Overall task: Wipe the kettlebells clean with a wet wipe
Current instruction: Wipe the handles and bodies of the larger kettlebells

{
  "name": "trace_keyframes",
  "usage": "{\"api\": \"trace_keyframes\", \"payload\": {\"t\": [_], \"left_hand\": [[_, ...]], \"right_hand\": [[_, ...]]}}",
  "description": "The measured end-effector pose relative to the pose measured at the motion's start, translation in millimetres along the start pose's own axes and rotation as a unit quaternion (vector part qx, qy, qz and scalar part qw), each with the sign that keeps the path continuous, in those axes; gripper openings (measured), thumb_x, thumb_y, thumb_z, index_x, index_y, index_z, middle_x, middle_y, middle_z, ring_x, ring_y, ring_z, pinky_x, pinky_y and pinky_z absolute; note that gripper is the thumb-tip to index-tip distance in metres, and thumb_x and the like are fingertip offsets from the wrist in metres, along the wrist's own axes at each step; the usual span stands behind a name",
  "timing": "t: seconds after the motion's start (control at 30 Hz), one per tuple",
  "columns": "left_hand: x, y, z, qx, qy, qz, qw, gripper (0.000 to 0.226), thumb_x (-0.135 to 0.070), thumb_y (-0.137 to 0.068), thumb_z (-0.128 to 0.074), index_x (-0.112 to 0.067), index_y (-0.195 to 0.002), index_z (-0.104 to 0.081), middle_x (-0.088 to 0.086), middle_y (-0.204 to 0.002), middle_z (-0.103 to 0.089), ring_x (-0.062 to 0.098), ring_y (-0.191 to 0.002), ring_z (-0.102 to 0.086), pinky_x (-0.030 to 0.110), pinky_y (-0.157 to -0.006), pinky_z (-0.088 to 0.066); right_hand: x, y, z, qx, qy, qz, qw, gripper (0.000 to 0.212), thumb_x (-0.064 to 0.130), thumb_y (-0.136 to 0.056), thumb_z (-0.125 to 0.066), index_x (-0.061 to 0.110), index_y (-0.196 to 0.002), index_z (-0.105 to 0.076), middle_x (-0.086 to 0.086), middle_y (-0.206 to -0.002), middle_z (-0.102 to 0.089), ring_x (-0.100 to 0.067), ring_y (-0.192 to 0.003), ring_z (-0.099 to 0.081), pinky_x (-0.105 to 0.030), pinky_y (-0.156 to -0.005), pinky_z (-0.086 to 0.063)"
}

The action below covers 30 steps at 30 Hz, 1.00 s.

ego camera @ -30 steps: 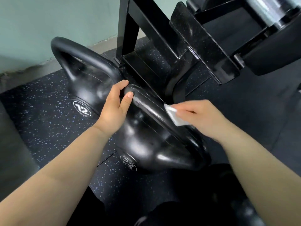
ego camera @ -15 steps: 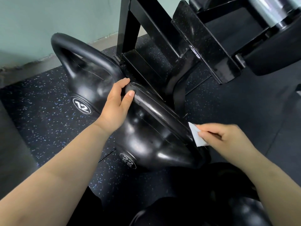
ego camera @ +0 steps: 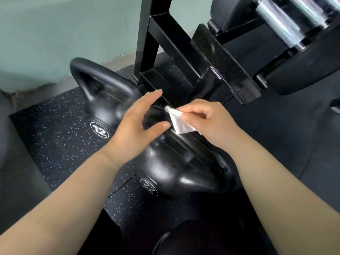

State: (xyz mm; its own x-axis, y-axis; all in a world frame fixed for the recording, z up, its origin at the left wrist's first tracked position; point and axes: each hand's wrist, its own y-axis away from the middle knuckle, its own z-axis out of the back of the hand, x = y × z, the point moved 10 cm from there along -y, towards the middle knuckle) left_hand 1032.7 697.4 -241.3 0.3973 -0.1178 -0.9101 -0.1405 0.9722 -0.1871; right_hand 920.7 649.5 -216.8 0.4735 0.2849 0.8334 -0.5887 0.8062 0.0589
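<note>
Two black kettlebells stand on the speckled rubber floor. The farther one, marked 12 [ego camera: 103, 111], is at the left. The nearer, larger kettlebell [ego camera: 165, 170] is in the middle, its handle running up toward my hands. My right hand [ego camera: 207, 122] pinches a folded white wet wipe [ego camera: 179, 122] between thumb and fingers, at the top end of that handle. My left hand [ego camera: 139, 124] hovers just left of the wipe with fingers and thumb spread, holding nothing.
A black metal rack frame [ego camera: 174, 57] rises behind the kettlebells. Dumbbells with chrome handles [ego camera: 287, 23] sit on it at the upper right. A green wall [ego camera: 55, 34] borders the floor at the left. Another dark round object [ego camera: 184, 242] is at the bottom edge.
My left hand has let go of the large kettlebell's handle and opened. My right hand has carried the wipe from the handle's lower right end up to its top, close to the left hand.
</note>
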Motion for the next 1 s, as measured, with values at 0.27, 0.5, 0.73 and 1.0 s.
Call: {"api": "trace_keyframes", "payload": {"t": [0.27,0.5,0.73,1.0], "left_hand": [[10,22,54,-0.227,0.009,0.062,0.972,0.016,-0.010,-0.074,-0.058,-0.025,-0.075,-0.054,-0.019,-0.066,-0.054,-0.016,-0.056,-0.049,0.000,-0.056,-0.036],[47,39,25,-0.265,0.045,0.161,0.950,0.014,-0.008,-0.083,-0.059,-0.020,-0.091,-0.056,-0.013,-0.070,-0.051,-0.015,-0.056,-0.048,-0.001,-0.058,-0.035],[45,30,-20,-0.229,0.177,0.160,0.944,0.028,-0.019,-0.092,-0.046,-0.033,-0.073,-0.061,-0.021,-0.058,-0.060,-0.012,-0.063,-0.052,0.003,-0.064,-0.038],[49,38,-19,-0.279,0.152,0.125,0.940,0.035,-0.004,-0.078,-0.064,-0.035,-0.079,-0.049,-0.001,-0.089,-0.051,-0.008,-0.072,-0.052,0.006,-0.073,-0.042]], "right_hand": [[-19,6,7,-0.037,-0.028,-0.061,0.997,0.023,0.020,-0.087,-0.052,0.026,-0.109,-0.056,0.024,-0.092,-0.053,0.006,-0.091,-0.052,-0.004,-0.080,-0.040],[-85,42,10,-0.066,0.008,-0.173,0.983,0.022,0.022,-0.090,-0.045,0.023,-0.105,-0.061,0.014,-0.098,-0.058,-0.004,-0.097,-0.052,-0.009,-0.077,-0.038],[-89,42,13,-0.084,-0.002,-0.150,0.985,0.020,0.021,-0.088,-0.046,0.027,-0.094,-0.064,0.020,-0.092,-0.060,0.002,-0.092,-0.055,-0.003,-0.074,-0.040],[-89,41,13,-0.083,-0.043,-0.134,0.987,0.020,0.020,-0.086,-0.049,0.028,-0.085,-0.067,0.013,-0.082,-0.066,0.007,-0.077,-0.057,-0.001,-0.063,-0.043]]}}
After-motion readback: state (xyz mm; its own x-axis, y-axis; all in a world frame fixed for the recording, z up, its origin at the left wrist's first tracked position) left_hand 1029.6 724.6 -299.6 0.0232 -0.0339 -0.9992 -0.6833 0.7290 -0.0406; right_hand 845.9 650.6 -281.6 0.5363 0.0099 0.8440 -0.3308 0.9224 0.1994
